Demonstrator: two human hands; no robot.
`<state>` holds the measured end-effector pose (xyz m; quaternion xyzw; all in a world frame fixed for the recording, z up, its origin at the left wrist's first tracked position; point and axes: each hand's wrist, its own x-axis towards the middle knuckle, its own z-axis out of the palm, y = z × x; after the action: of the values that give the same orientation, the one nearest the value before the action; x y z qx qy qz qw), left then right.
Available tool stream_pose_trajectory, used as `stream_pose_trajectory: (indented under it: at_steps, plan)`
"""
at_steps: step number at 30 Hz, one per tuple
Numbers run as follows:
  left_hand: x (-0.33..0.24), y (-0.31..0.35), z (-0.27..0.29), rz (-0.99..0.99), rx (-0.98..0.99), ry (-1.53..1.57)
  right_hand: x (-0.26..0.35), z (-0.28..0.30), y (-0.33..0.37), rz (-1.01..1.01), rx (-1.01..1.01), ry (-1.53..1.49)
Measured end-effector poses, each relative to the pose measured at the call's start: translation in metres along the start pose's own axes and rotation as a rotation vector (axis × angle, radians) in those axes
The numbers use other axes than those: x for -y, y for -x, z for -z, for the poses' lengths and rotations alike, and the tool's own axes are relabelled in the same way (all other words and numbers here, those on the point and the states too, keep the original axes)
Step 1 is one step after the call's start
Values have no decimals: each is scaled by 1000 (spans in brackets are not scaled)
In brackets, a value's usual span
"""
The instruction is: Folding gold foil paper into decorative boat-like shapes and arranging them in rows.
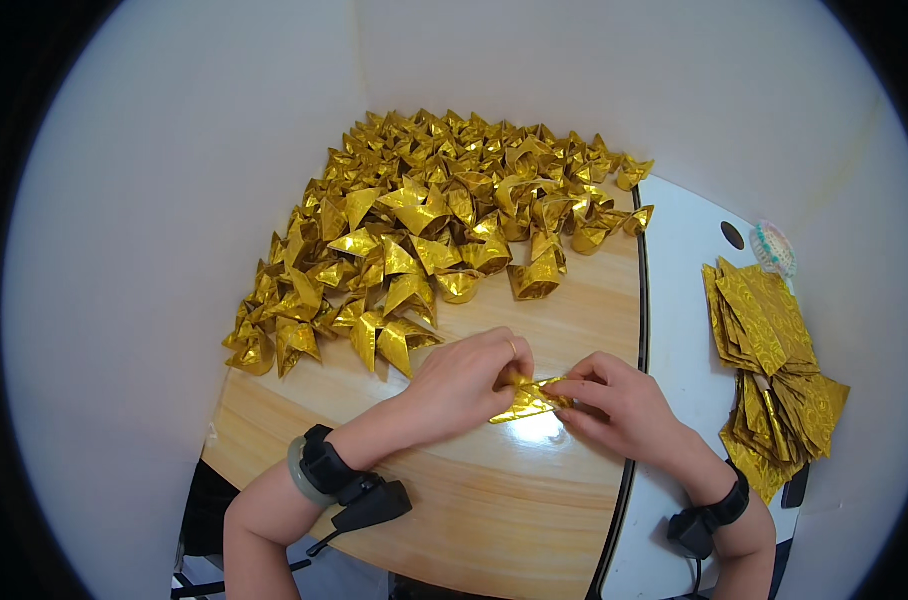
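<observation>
Between my two hands, low over the wooden table, is a small folded piece of gold foil paper point(530, 402). My left hand point(471, 378) pinches its left end, with the fingers curled in. At the other end, the thumb and fingers of my right hand point(614, 402) close on the paper's edge. Both hands partly hide the folds. Beyond them spreads a large heap of finished gold paper ingots point(414, 215), with pointed ends and rounded middles. The nearest ingots lie just past my left hand.
Flat gold paper sheets point(764, 320) lie stacked and fanned on the white tabletop point(674, 300) at right. A round pastel-coloured object point(774, 248) stands behind them. Pale walls enclose the back and sides. A dark seam divides the wooden tabletop point(454, 510) from the white one.
</observation>
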<state>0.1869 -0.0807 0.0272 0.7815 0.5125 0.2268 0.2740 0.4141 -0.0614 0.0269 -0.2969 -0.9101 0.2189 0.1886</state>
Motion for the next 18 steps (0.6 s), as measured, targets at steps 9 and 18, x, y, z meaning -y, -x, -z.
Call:
stream_pose_trajectory:
  at_steps: [9, 18]
  plan:
    - [-6, 3, -2, -99, 52, -5, -2, 0, 0, -287, -47, -398]
    - [-3, 0, -14, -165, -100, -6, -5, -4, 0, -127, -62, -124]
